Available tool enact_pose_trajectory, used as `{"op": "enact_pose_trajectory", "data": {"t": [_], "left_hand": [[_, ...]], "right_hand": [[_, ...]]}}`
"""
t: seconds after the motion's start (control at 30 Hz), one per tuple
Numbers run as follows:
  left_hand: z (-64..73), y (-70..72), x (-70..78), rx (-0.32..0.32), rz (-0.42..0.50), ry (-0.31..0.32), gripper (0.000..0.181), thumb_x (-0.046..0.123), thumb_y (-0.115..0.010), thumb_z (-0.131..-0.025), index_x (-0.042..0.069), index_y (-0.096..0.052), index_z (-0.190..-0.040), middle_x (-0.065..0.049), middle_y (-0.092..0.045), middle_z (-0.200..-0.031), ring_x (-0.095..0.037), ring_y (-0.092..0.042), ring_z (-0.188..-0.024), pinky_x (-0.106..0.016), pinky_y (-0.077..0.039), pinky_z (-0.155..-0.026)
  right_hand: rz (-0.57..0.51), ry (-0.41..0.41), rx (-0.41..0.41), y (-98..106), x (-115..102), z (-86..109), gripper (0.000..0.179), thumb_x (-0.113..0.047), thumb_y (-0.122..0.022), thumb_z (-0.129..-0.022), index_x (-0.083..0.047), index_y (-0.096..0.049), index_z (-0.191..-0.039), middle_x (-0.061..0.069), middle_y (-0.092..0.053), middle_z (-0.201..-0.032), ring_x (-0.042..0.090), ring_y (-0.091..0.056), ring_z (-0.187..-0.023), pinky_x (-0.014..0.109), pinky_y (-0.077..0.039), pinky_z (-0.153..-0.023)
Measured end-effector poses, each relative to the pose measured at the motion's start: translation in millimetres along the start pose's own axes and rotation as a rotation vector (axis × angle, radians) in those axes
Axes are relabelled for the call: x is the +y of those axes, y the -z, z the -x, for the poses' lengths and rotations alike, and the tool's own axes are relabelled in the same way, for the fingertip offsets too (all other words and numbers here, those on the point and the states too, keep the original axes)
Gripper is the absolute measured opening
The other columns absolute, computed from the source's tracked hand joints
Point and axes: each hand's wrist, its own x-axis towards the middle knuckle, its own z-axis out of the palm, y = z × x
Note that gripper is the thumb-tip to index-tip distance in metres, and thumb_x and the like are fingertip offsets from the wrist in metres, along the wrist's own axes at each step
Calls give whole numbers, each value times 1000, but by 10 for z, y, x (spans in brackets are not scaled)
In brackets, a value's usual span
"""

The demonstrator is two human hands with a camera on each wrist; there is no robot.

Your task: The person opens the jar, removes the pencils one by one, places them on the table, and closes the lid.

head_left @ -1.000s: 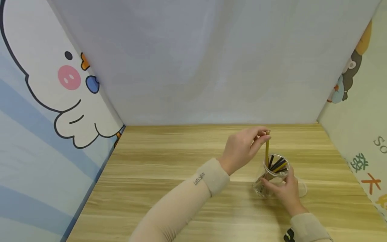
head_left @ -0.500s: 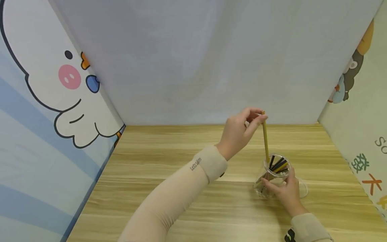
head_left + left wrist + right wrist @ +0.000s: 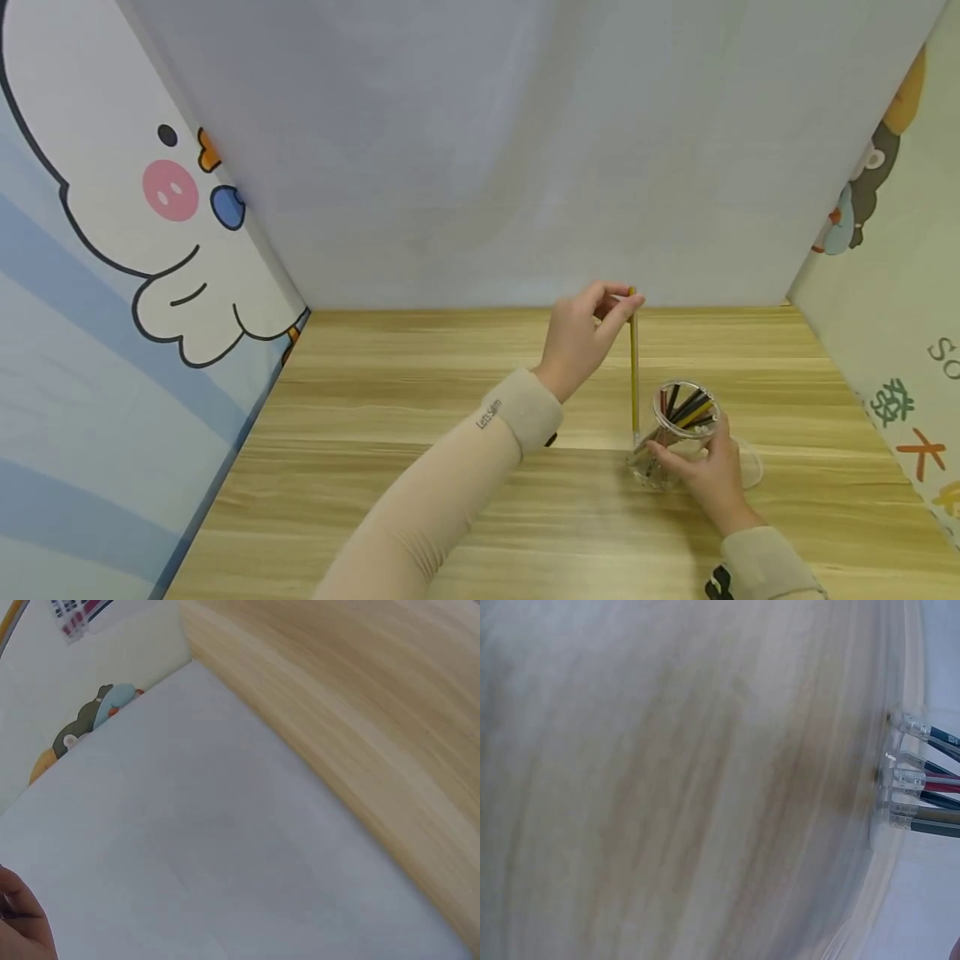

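In the head view my left hand (image 3: 581,337) pinches the top end of a yellow pencil (image 3: 634,367) between thumb and fingertips. The pencil hangs upright just left of the clear jar (image 3: 686,433), its lower tip level with the jar's side. Several dark pencils (image 3: 686,408), a yellow one and a reddish one among them, lean inside the jar. My right hand (image 3: 708,479) grips the jar's near side, thumb on the left and fingers round the right. The left wrist view catches part of the left hand (image 3: 26,922) and the pencil (image 3: 9,622).
A pale rounded translucent object (image 3: 750,464) lies on the wood-grain table (image 3: 375,400), behind the right hand. A plain grey-white panel (image 3: 480,167) rises at the back. Cartoon-printed panels stand at left (image 3: 90,208) and right (image 3: 900,275).
My left hand has drawn the yellow pencil up out of the jar, then moved it left and slightly down, outside the rim. The right hand has stayed on the jar.
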Motion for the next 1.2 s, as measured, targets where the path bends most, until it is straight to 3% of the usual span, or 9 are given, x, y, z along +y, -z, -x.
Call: {"op": "enact_pose_trajectory", "data": {"t": [0.23, 0.37, 0.6, 0.8, 1.03, 1.2], "left_hand": [[172, -124, -195, 6, -29, 166, 27, 31, -61, -99, 6, -70, -108, -3, -76, -86, -4, -64, -66, -10, -44, -55], [255, -192, -298, 19, -52, 213, 29, 32, -63, -98, 6, -72, -107, -4, -76, -84, -10, -67, -66, -10, -44, -55], [393, -332, -505, 44, -136, 331, 28, 35, -65, -96, 9, -74, -104, -2, -76, -82, -6, -66, -65, -11, -46, -57], [491, -414, -648, 23, -210, 386, 30, 37, -65, -96, 10, -75, -104, -1, -76, -81, -3, -62, -59, -11, -44, -53], [607, -520, -762, -14, -224, 458, 30, 37, -66, -95, 10, -75, -104, -3, -76, -81, -2, -59, -56, -12, -42, -50], [704, -552, -883, -21, -207, 530, 29, 38, -66, -94, 11, -75, -102, -2, -75, -80, -4, -58, -57, -16, -43, -50]], "right_hand": [[-7, 12, 20, -22, -13, 4, 85, 5, -86, -65, 2, -42, -138, -38, -53, -105, -16, -51, -100, 4, -35, -91], [-14, 39, 28, -21, -19, 4, 86, 6, -86, -63, 2, -43, -138, -37, -53, -106, -17, -51, -100, 2, -36, -90], [4, 28, 20, -14, -16, -3, 86, 5, -85, -66, 2, -41, -139, -37, -52, -108, -17, -50, -102, 3, -35, -92], [5, 28, 23, -20, -12, 2, 85, 5, -85, -65, 5, -41, -138, -31, -53, -108, -17, -50, -102, 2, -35, -92], [20, 15, 14, 7, 10, 8, 86, 4, -85, -66, 5, -39, -139, -40, -50, -108, -17, -48, -103, 2, -34, -92], [4, -9, 6, -35, -4, 1, 86, 1, -86, -67, 1, -40, -140, -37, -52, -109, -17, -48, -103, 5, -34, -93]]}}
